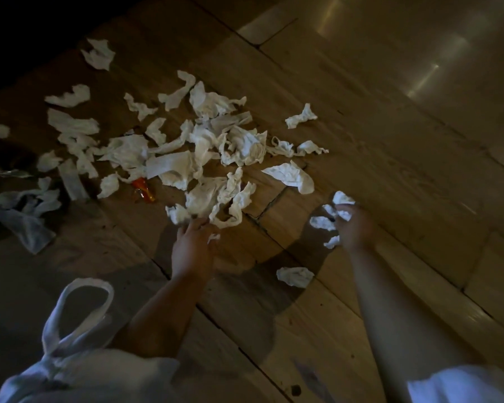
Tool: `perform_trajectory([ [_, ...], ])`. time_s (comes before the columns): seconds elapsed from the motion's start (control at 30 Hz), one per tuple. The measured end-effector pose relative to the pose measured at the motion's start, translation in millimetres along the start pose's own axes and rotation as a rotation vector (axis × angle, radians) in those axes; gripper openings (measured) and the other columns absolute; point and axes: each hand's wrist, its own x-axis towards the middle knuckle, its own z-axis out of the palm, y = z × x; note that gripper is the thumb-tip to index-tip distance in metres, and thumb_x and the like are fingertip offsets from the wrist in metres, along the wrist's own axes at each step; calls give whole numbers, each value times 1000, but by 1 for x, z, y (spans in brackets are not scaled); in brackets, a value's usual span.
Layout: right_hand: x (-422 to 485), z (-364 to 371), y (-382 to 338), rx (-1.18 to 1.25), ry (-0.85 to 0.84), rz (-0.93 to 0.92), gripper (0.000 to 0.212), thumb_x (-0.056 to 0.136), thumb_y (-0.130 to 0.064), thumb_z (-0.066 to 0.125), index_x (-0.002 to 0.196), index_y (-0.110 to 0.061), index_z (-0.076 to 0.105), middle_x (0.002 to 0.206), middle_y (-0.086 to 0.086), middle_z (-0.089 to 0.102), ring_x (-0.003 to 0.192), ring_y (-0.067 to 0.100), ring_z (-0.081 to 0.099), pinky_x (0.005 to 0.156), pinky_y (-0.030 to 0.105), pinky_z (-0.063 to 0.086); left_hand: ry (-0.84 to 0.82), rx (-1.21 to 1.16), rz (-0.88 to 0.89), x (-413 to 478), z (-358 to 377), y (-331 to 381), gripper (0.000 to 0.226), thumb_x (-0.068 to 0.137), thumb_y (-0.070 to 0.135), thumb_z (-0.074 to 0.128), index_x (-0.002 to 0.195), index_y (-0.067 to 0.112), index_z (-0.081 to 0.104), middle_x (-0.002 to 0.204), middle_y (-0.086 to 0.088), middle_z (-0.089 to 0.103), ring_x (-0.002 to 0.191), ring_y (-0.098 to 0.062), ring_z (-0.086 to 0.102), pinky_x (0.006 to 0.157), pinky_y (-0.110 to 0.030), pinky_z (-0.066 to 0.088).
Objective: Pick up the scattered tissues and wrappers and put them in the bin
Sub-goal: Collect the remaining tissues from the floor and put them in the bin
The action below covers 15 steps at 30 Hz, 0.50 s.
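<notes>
1. The floor (361, 146) is wooden boards, dimly lit, with bright glints at the upper right
2. A heap of torn white tissues (204, 146) spreads across the boards ahead of the person, thickest in the middle and thinning toward the left edge
3. An orange wrapper (143, 191) lies at the near left side of the heap, partly under a tissue
4. The left hand (192, 248) reaches to the near edge of the heap, fingers curled onto a tissue there; a small scrap shows at its thumb side, but how firmly it grips cannot be told
5. The right hand (354, 225) is apart from the heap to the right, closed around a wad (342, 199) of crumpled tissue that sticks out above and beside the fingers
6. One lone tissue (295, 276) lies on the boards between the two forearms, touching neither
7. A white bag (79, 330) with a looped handle sits at the lower left, near the left elbow
8. No bin is in view
</notes>
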Motion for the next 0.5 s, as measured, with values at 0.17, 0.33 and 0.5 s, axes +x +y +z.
perform_trajectory([
  [0.17, -63, -3, -11, 192, -41, -76, 43, 88, -6, 56, 129, -21, 53, 120, -9, 56, 106, 7, 56, 79, 15, 45, 48, -160, 35, -4, 5, -3, 20, 87, 9, 59, 101, 22, 62, 111, -1, 62, 101, -24, 60, 79, -42, 56],
  [0.33, -119, 11, -7, -68, -240, -190, 55, 84, -54, 45, 136, -37, 40, 140, -5, 42, 133, 24, 32, 107, 44, 28, 99, -229, 31, -12, 11, -2, 21, 88, 10, 57, 106, 21, 59, 111, -4, 61, 94, -21, 62, 74, -39, 57],
  [0.5, -129, 26, 2, -160, -343, -257, 40, 91, -35, 45, 131, -32, 47, 148, -1, 32, 137, 28, 28, 112, 48, 30, 131, -398, -44, -14, 5, -1, 55, 88, 11, 58, 132, 31, 32, 125, -8, 59, 107, -21, 62, 81, -42, 57],
])
